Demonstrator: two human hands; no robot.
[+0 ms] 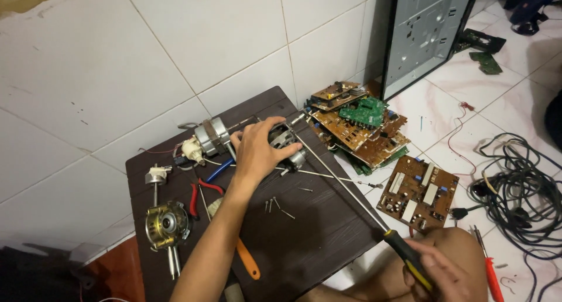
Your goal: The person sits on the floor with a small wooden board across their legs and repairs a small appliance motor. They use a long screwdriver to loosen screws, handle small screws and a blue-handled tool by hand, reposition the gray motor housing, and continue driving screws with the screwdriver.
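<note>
Left hand (257, 153) grips one metal motor (285, 143) on the dark worktop (316, 220); right hand (442, 270) clasps one long screwdriver (351, 191); several loose screws (275, 205) lie nearby.

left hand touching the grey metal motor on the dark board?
Touching. The head view shows the left hand laid over the grey metal motor, fingers wrapped on its casing with no gap visible.

Counter (328, 220), dark brown, low, set against a white tiled wall. On it: fan motor (281, 144), brass motor core (167, 223), red-handled pliers (202, 194), orange-handled tool (249, 261), loose screws (275, 205). Floor (445, 91), white tile: stacked circuit boards (357, 126), single brown circuit board (418, 191), black cables (521, 185).
</note>
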